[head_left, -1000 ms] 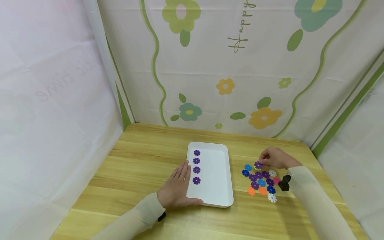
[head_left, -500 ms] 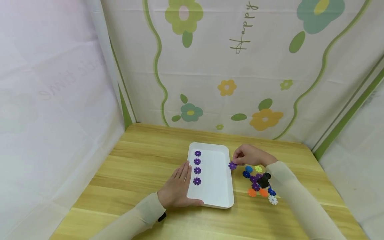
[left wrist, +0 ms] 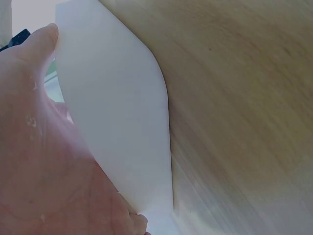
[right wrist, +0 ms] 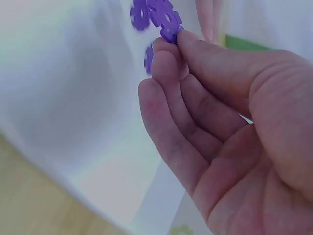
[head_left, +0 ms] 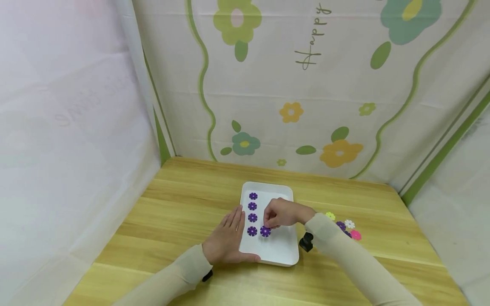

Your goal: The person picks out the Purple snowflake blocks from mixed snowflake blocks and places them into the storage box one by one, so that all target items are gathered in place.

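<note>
A white tray (head_left: 273, 253) lies on the wooden table, with a column of several purple notched discs (head_left: 252, 217) along its left side. My left hand (head_left: 225, 238) rests against the tray's near left corner, fingers straight along the left wall and thumb at the near edge. In the left wrist view the palm meets the outer wall of the tray (left wrist: 112, 107). Over the tray, my right hand (head_left: 281, 213) pinches another purple notched disc (head_left: 265, 231) between thumb and fingers, just right of the lowest disc in the column. The right wrist view shows this held disc (right wrist: 165, 18) at the fingertips.
Right of the tray, a loose group of discs lies on the table, partly hidden by the right sleeve; a yellow disc (head_left: 330, 216), a white disc (head_left: 349, 224) and a pink disc (head_left: 356, 235) show. A patterned cloth (head_left: 268, 85) hangs behind the table.
My right hand has carried a purple disc leftward from the group, over the tray's right wall, to beside the column. The left hand has stayed at the tray's corner.
</note>
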Action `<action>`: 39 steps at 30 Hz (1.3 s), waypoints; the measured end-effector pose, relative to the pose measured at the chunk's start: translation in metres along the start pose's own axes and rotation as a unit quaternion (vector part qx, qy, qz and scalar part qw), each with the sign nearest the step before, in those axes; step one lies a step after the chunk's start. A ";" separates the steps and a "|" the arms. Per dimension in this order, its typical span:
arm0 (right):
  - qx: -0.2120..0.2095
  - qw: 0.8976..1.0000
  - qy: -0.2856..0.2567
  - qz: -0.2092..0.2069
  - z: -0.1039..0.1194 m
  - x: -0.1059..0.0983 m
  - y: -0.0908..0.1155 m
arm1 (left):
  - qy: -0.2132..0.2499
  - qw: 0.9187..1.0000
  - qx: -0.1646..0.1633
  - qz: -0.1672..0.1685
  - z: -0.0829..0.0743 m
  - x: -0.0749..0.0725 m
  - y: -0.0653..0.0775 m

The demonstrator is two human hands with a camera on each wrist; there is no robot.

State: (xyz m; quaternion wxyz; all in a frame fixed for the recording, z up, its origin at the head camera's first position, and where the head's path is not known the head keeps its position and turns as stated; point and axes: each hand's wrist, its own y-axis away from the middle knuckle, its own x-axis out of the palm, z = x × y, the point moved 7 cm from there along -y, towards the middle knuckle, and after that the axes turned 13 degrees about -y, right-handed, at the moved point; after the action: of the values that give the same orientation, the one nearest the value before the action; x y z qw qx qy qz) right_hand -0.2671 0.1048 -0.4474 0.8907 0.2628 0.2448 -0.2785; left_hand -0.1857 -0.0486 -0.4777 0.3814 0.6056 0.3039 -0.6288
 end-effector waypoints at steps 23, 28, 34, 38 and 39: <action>0.000 1.000 -0.003 0.011 0.007 0.049 -0.021 | -0.004 1.000 0.014 -0.008 -0.001 -0.003 0.002; 0.003 1.000 0.010 0.004 0.008 0.041 -0.015 | -0.004 1.000 0.011 -0.001 0.000 -0.003 0.000; -0.010 1.000 0.014 -0.021 0.005 0.016 0.004 | -0.003 1.000 0.006 0.002 0.000 -0.002 -0.001; -0.018 0.999 0.015 -0.042 -0.005 -0.007 0.027 | 0.005 1.000 0.002 0.002 0.000 -0.002 -0.001; -0.018 0.999 0.015 -0.047 -0.008 -0.013 0.034 | 0.007 1.000 0.002 0.003 0.000 -0.002 -0.001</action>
State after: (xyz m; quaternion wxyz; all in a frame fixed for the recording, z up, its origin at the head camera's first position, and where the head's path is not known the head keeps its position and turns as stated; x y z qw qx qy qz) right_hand -0.2581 0.1384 -0.4344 0.8775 0.2390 0.2748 -0.3120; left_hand -0.1865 -0.0473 -0.4762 0.3802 0.6118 0.3032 -0.6239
